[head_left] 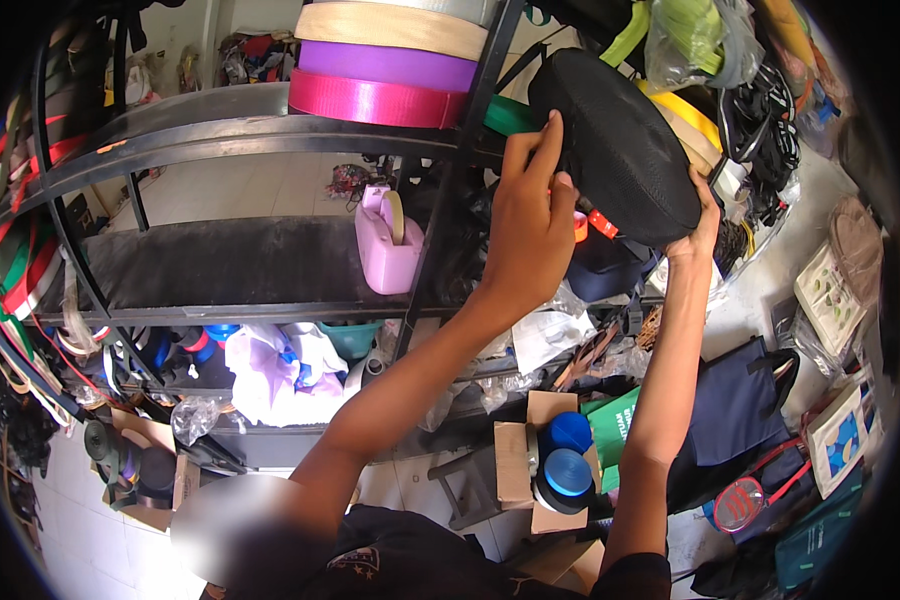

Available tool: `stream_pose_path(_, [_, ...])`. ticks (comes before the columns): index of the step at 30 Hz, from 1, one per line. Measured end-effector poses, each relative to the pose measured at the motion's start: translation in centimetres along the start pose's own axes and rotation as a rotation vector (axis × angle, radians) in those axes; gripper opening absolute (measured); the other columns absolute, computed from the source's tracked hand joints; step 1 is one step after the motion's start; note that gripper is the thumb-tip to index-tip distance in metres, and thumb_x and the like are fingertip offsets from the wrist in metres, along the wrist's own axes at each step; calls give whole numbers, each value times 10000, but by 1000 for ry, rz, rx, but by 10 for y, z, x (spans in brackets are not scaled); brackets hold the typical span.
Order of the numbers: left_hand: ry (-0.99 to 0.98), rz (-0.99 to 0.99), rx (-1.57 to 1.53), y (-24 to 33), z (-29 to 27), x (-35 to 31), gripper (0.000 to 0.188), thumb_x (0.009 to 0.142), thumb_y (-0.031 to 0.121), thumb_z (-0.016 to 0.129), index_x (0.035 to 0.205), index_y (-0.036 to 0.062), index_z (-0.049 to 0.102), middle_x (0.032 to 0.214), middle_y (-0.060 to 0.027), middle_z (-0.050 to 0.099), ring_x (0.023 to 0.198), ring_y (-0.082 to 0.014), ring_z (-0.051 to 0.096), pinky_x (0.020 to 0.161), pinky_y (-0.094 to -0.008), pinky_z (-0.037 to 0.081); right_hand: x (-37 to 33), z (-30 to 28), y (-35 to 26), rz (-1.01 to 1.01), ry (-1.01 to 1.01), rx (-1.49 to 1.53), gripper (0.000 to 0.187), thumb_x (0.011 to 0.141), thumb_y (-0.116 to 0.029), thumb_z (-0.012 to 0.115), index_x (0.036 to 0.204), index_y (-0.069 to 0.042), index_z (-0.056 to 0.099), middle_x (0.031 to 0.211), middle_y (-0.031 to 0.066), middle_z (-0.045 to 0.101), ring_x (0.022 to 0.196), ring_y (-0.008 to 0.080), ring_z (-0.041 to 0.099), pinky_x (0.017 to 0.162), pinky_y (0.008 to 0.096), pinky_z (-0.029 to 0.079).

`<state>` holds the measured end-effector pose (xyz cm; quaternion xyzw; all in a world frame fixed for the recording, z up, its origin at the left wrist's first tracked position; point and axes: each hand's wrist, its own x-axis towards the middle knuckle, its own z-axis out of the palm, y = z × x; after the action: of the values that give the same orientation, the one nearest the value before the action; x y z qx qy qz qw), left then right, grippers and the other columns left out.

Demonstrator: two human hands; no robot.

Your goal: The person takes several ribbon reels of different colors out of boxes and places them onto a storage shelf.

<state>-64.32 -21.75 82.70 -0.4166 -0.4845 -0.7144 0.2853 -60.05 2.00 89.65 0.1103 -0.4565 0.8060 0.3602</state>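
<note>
The black roll (625, 145) is in the upper right part of the frame, raised in the air. It is thick and rounded, of one plain dark colour, and its surface has a fine woven texture. It stands tilted, so its long outline goes from upper left down to lower right. The right hand (702, 222) holds its lower right edge; the left hand (532, 215) is at its left side.

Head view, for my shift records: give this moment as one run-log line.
left hand: at black rounded item | right hand: holding its lower right edge | pink tape dispenser: on black shelf
</note>
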Motion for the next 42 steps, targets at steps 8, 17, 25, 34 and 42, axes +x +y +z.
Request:
stream_pose_path(8, [49,-197,-55,-31,1,23,556,922,58,488,1427,-82,302,1226,-181,436,778,-277,633,754,-356,502,76,4,20,114,-53,-130,263,907,-164,563,1077,26,626,999,158,693,854,289,687,799,377,576])
stream_pose_path(17, [133,-183,200,-42,16,48,714,938,305,552,1433,-105,242,1375,-207,375,856,-306,659,718,-352,554,134,18,61,28,60,-492,395,926,-434,420,1040,-111,617,899,42,687,773,211,645,733,401,521])
stream_pose_path(25, [120,-252,458,-37,24,51,853,905,431,564,1415,-152,207,1477,-302,263,1250,-459,452,1028,-447,391,123,26,66,-61,70,-964,766,878,-674,279,1298,-94,552,1131,141,647,1010,252,608,799,430,480])
stream_pose_path(34, [112,-300,646,-41,33,58,881,859,361,662,1409,-150,200,1471,-307,269,1074,-472,571,921,-491,458,134,13,63,-232,214,-1502,1019,837,-800,93,1303,-20,555,1271,282,556,1226,424,494,1044,427,331])
stream_pose_path(42, [153,-170,933,-24,11,-12,666,846,244,693,1359,-66,402,1301,-214,546,1004,-338,648,790,-397,522,93,27,77,-420,-139,-787,827,915,-664,391,1351,32,485,1359,220,502,1293,268,439,1079,368,289])
